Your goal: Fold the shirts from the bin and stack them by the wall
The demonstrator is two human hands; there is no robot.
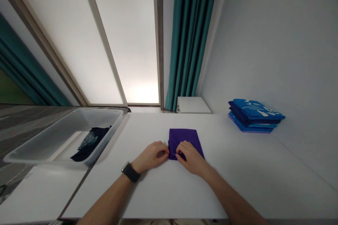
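A folded purple cloth (186, 135) lies flat on the white table (163, 193) in front of me. My left hand (155, 154) is at its left edge, thumb and fingertips pinched together on the border of the fabric. My right hand (191, 156) rests over the lower middle of the cloth, its thumb and fingers curled into a pinch on the fabric near the front edge. A dark-banded watch (130, 172) sits on my left wrist. The fingertips of both hands partly cover the cloth's lower left part.
At the right by the wall is a stack of folded blue cloth items (255, 116) with white print. A translucent plastic bin (102, 114) stands at the left, with a dark navy printed cloth (92, 142) inside. Beyond the table are a white cabinet (194, 104) and a teal curtain (194, 35).
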